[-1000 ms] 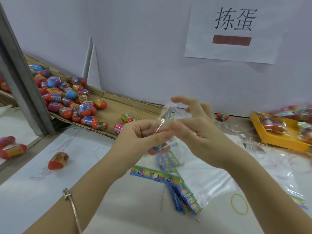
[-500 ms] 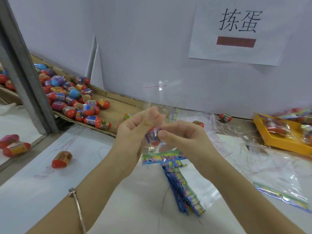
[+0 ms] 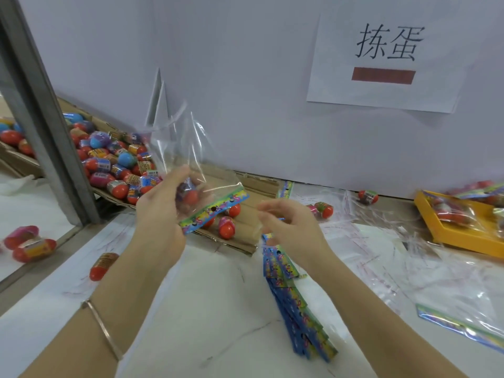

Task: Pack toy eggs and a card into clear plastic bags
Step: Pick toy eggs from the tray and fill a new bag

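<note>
My left hand [image 3: 159, 214] grips a clear plastic bag [image 3: 188, 148] raised above the table. Inside the bag I see a red toy egg [image 3: 190, 197] and a colourful card strip [image 3: 215, 211] along its lower edge. My right hand [image 3: 286, 227] hovers to the right of the bag, apart from it, fingers loosely curled and holding nothing. A stack of blue and green cards [image 3: 294, 306] lies on the table under my right wrist. A heap of toy eggs [image 3: 114, 159] fills a cardboard tray [image 3: 245, 222] at the left.
Loose eggs lie on the table: one [image 3: 102, 266] at the left, one [image 3: 368, 196] by the back wall. A yellow tray [image 3: 447, 238] with packed bags stands at the right. Empty clear bags [image 3: 450, 293] are spread at the right. A metal post [image 3: 41, 105] rises at the left.
My hands have come apart. The left one lifted the bag with egg and card up and leftward; the right one let go and drew off to the right.
</note>
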The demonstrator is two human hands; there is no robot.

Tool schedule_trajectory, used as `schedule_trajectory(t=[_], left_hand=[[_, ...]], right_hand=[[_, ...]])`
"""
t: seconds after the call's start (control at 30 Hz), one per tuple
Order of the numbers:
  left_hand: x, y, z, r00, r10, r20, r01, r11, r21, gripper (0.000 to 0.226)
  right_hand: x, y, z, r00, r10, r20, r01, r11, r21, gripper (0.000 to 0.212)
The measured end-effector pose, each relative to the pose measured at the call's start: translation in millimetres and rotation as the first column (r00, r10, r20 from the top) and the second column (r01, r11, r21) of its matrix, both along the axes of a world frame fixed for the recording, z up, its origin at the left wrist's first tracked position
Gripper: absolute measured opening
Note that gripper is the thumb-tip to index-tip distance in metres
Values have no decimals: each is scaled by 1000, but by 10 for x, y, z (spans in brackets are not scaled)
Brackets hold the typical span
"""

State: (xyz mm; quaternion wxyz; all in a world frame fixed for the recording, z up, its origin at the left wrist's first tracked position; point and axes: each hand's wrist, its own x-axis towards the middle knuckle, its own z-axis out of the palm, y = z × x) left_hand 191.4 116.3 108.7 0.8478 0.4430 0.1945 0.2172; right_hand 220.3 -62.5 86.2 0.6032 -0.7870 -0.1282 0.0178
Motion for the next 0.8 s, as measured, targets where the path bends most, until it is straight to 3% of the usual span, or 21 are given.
schedule_trajectory(t=[0.1,0.2,0.3,0.37,0.43,0.5,0.6,0.7,0.8], left_hand=[[27,76,-39,1000,-1,-7,1,1000,-28,10],[31,98,-106,999,-21,36,20,999,26,7],[36,86,-152,997,-7,74,3,999,53,15],[43,72,-166,998,-1,63,-7,992,127,19],[38,49,-165,999,-18,39,8,970,242,25],[24,-2,-175,996,-76,44,58,946,320,27],[-11,-118,-207,982,-180,52,150,920,361,31],[-58,-256,-229,962,-270,53,208,841,500,34],[-118,-383,-224,918,-388,85,281,785,552,41]], right_hand=[[70,219,-59,979,87,185,-26,950,-310,20],[129,455,-119,936,241,257,-41,799,-600,23],[142,542,-179,932,247,266,-5,743,-669,10],[162,481,-189,961,145,236,-6,863,-505,12],[157,352,-112,989,-45,144,69,983,-170,19],[163,172,53,980,-185,70,172,972,159,26],[164,-83,402,975,-197,107,132,891,435,37],[84,-260,708,954,-120,273,-34,865,501,30],[-29,-338,832,883,-84,461,-76,945,318,31]])
